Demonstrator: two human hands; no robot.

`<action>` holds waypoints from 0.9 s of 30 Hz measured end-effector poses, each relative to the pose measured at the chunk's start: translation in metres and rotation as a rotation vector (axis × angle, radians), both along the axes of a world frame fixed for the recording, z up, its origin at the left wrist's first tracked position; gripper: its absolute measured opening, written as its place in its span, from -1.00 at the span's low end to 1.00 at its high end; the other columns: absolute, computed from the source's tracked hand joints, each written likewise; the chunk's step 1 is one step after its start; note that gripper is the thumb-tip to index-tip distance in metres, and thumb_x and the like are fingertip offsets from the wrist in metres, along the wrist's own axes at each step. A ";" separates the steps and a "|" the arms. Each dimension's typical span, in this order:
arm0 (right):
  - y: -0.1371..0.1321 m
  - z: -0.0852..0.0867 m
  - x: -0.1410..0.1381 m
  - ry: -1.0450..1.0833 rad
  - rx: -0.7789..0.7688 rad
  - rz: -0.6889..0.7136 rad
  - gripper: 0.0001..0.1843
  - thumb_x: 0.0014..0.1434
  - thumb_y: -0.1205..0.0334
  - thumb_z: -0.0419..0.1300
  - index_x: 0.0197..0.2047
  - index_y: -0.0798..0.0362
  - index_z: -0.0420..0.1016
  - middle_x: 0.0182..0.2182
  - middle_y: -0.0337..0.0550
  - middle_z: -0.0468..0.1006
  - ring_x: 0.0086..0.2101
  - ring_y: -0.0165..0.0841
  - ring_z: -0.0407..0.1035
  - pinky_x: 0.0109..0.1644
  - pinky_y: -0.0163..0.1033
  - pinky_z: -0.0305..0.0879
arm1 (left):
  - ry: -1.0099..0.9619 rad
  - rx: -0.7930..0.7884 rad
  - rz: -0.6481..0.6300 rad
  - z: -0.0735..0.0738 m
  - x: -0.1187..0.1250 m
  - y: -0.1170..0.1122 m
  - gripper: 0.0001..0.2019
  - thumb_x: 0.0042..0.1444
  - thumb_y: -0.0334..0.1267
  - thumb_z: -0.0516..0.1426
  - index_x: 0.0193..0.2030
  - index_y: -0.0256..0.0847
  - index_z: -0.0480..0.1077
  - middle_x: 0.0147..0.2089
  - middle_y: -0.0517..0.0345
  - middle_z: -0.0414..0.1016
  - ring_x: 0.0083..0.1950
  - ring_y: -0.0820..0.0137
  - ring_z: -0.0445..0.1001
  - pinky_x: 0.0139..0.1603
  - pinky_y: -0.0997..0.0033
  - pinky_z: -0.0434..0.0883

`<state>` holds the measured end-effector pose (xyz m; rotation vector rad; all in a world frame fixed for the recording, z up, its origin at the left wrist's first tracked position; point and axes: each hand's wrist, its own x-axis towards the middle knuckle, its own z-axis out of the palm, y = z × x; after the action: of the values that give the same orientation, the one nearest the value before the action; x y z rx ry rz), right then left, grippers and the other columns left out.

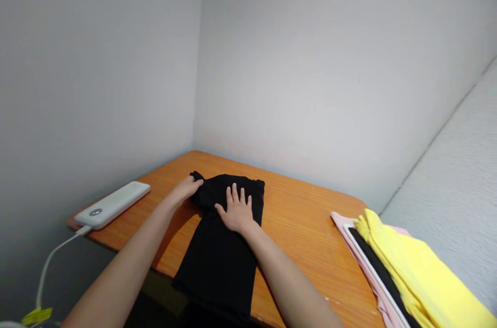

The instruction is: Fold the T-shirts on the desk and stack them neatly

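Observation:
A black folded garment [219, 261] lies lengthwise on an orange wood-grain table [298, 245], its lower end hanging past the near edge. My right hand [236, 209] rests flat on the garment's upper part, fingers spread. My left hand [181, 191] is at the garment's upper left corner, with its fingers gathering the black cloth there. The cloth's exact type and the fold's inner layers are hidden.
A white power bank [112, 205] lies at the table's left with a white cable [48, 266] hanging over the edge. Stacked yellow, black and pink clothes [411, 271] sit at the right. Walls close the far and left sides.

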<state>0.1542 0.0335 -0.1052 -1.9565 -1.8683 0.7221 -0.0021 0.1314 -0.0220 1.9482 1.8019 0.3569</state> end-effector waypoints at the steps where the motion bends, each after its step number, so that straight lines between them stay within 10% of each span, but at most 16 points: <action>1: 0.000 0.000 0.000 0.020 0.016 0.000 -0.07 0.25 -0.34 -0.18 0.47 0.10 -0.19 0.43 -0.10 -0.41 0.37 0.09 -0.50 0.36 0.29 -0.50 | 0.003 0.022 -0.036 0.002 0.009 0.000 -0.78 0.26 -0.18 0.02 -0.27 -0.29 0.37 -0.29 0.07 0.51 -0.24 0.34 0.51 -0.22 0.34 0.40; 8: 0.014 -0.003 0.030 0.583 0.115 -0.423 -0.43 0.39 0.06 -0.39 0.21 0.07 0.24 0.18 0.06 0.36 0.20 -0.25 0.22 0.27 -0.11 0.13 | 0.032 0.047 -0.573 0.017 0.053 -0.051 -0.68 0.08 -0.05 0.15 -0.09 -0.17 0.36 0.03 0.01 0.52 0.05 0.24 0.48 0.05 0.34 0.37; 11: 0.023 -0.012 0.046 0.646 0.073 -0.487 -0.38 0.39 -0.03 -0.45 0.15 0.08 0.24 -0.05 0.07 0.51 -0.13 -0.26 0.49 -0.01 -0.15 0.39 | 0.126 0.042 -0.713 0.010 0.041 -0.074 -0.34 -0.09 -0.11 0.28 0.18 -0.22 0.27 0.39 -0.15 0.18 0.35 0.13 0.25 0.31 0.24 0.22; 17: 0.027 -0.024 0.047 0.654 0.108 -0.510 -0.38 0.15 -0.01 0.24 0.15 0.18 0.22 -0.28 -0.09 0.55 -0.27 -0.29 0.49 -0.12 -0.25 0.38 | 0.344 0.178 -0.651 -0.013 0.018 -0.074 -0.47 0.11 -0.42 0.01 0.27 -0.34 0.20 0.34 -0.20 0.25 0.34 0.21 0.27 0.33 0.21 0.22; 27: 0.015 -0.017 0.035 0.498 0.205 -0.440 -0.38 0.01 0.44 0.22 0.17 0.14 0.25 -0.23 -0.10 0.52 -0.18 -0.27 0.44 -0.06 -0.23 0.34 | 0.597 0.095 -0.824 -0.017 0.010 -0.081 -0.29 0.05 -0.64 -0.14 0.36 -0.18 0.20 0.45 -0.04 0.00 0.41 0.17 0.12 0.35 0.15 0.20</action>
<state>0.1891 0.0482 -0.1220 -1.7604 -1.1253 0.7538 0.0075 0.0504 -0.0386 2.8420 1.0829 -0.4617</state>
